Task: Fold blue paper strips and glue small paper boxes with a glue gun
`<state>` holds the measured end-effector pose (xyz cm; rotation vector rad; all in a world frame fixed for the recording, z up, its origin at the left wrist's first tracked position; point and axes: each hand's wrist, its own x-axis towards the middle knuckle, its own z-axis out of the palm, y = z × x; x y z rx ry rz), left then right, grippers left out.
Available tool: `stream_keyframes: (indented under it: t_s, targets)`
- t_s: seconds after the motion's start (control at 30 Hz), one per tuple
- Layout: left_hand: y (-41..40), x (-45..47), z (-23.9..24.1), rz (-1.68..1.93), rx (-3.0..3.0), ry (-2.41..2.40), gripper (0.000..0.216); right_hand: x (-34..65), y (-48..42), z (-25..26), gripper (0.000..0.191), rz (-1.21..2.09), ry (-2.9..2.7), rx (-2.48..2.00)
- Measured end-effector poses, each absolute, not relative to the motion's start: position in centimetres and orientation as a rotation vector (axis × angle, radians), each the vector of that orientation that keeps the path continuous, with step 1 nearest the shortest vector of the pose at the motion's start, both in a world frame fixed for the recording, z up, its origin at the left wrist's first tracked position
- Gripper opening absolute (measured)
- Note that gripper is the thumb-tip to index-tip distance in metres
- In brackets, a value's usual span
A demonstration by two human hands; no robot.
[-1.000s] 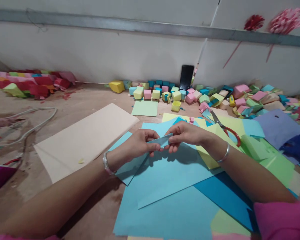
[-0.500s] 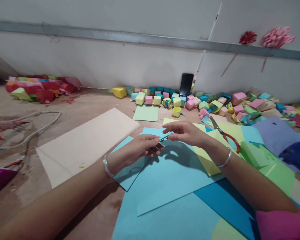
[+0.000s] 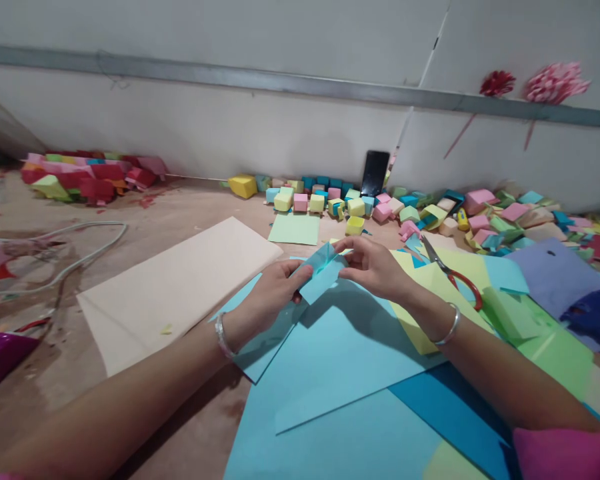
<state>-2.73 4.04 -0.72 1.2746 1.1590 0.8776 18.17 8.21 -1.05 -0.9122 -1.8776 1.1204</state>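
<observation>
Blue paper piece (image 3: pixel 321 275) is held above the desk (image 3: pixel 130 220), over the spread blue sheets (image 3: pixel 340 353), pinched from both sides. Left hand (image 3: pixel 273 297) is closed on its near-left edge, thumb on top; right hand (image 3: pixel 375 265) is closed on its far-right edge with fingertips. Piece looks part-folded, one flap raised and tilted. For a clean fold, edges are best matched corner to corner before any crease is pressed, the left grip kept as anchor while the right fingertips run the crease outward; a loose pinch would likely let the layers slip. Scissors (image 3: pixel 450 270) lie just right of the right wrist, paper cubes (image 3: pixel 330 197) well beyond. Against the frame half a second earlier: piece was then a thin strip seen near edge-on and lower; it is now opened broader, and both hands are raised and drawn closer together.
</observation>
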Motion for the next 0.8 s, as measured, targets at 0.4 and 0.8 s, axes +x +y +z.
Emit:
stream_keyframes:
  t_s: [0.4,0.8]
  targets:
    - [3.8,-2.6,-0.5,0.892,1.268,1.275,0.016,17.9,7.4,0.0,0.024,0.767,-2.127,-1.048]
    - [3.3,-2.2,-0.6,0.802,1.029,1.153,0.025,17.1,6.7,-2.0,0.024,0.363,-2.285,-0.974]
